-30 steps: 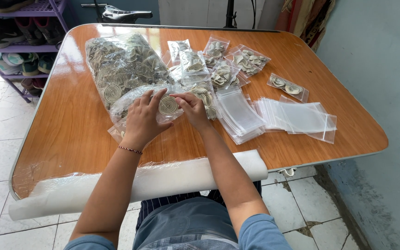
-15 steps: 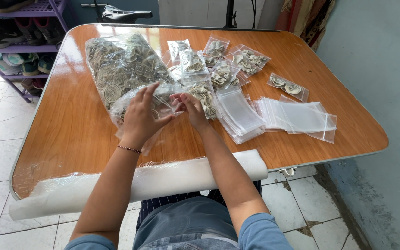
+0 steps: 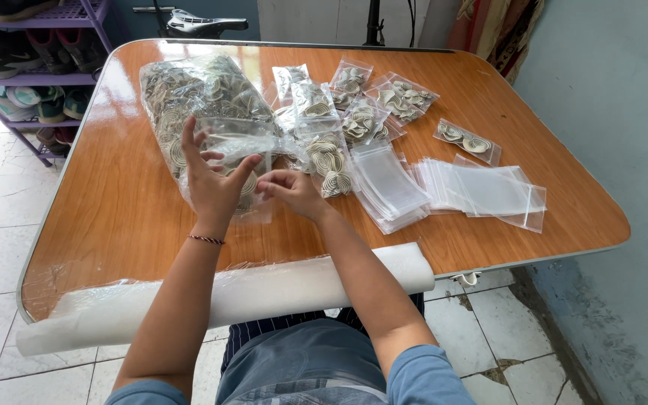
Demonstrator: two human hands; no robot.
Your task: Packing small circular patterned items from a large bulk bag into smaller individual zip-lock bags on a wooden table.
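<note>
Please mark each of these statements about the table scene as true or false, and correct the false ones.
1. Both hands are at a small clear bag in front of the big bag of coiled pieces. True: the left hand and right hand meet at the small clear bag, before the big bag.
2. The empty flat bags lie on the left side of the table. False: the stack of empty bags lies on the right side.
3. A white roll lies along the near table edge. True: the white roll.
4. The left wrist is bare. False: it wears a thin bracelet.
</note>
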